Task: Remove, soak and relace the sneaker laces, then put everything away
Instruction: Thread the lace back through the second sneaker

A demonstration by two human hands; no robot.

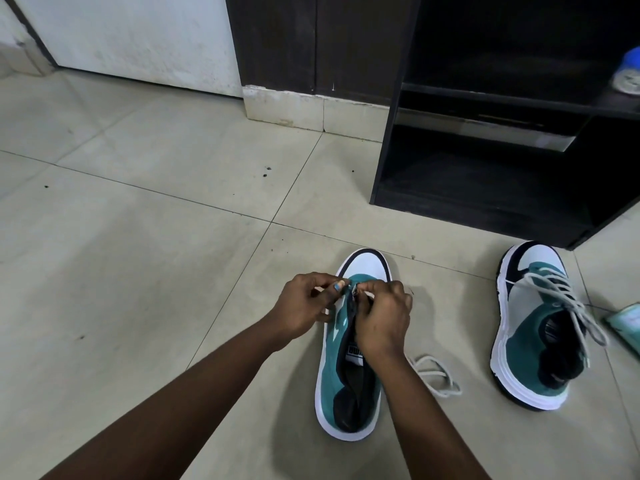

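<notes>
Bare tiled floor (121,220) lies wide to the left of the near sneaker (332,386), while its right is hemmed by loose lace (434,374), second sneaker (530,344) and dark shelf unit (485,209).

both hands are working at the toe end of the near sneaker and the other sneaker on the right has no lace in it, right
Not quite. In the head view the other sneaker on the right is laced. Both the left hand and right hand do work at the toe end of the near sneaker.
</notes>
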